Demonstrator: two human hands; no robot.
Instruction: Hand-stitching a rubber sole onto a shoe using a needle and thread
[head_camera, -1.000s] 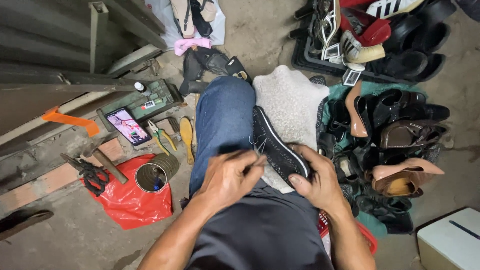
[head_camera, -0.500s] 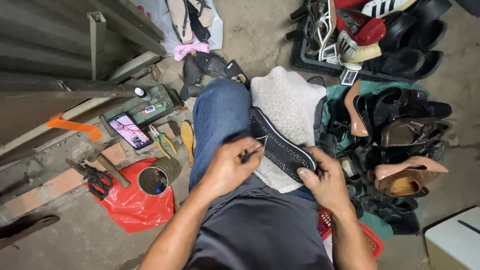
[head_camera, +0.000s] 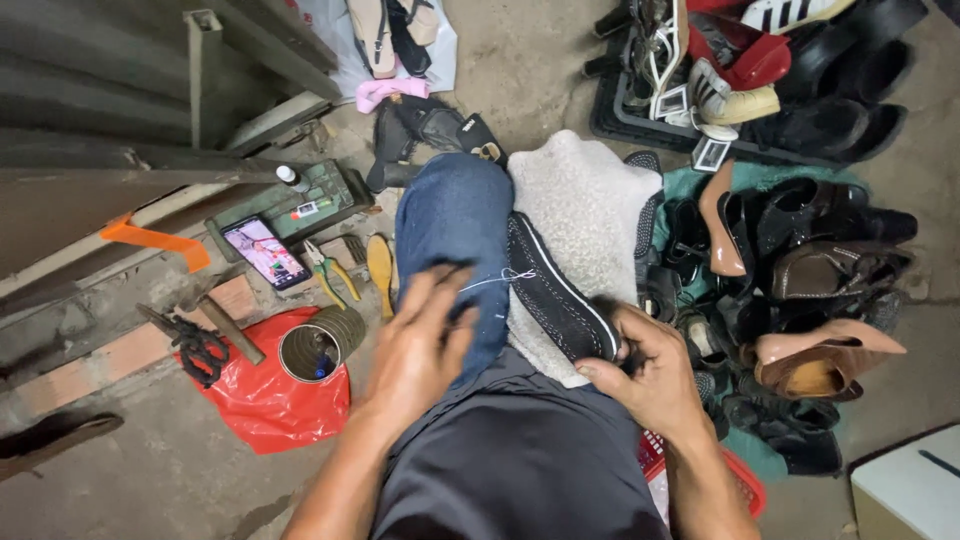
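Gripping the heel end of a black slip-on fabric shoe (head_camera: 558, 290) lying on the denim-clad knee (head_camera: 455, 230), the right hand (head_camera: 650, 375) closes around it; the left hand (head_camera: 418, 345), blurred, pinches a white thread (head_camera: 495, 280) running to the shoe, beyond which lies a cream fleecy cloth (head_camera: 585, 195).

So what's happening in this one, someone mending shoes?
A person sits on the ground with a dark shoe resting against a knee in blue jeans, over a pale fleecy cloth. The right hand grips the shoe's near end. The left hand, blurred, pulls a white thread that runs to the shoe's edge. A tin can, pliers and a phone lie to the left; a heap of shoes sits to the right.
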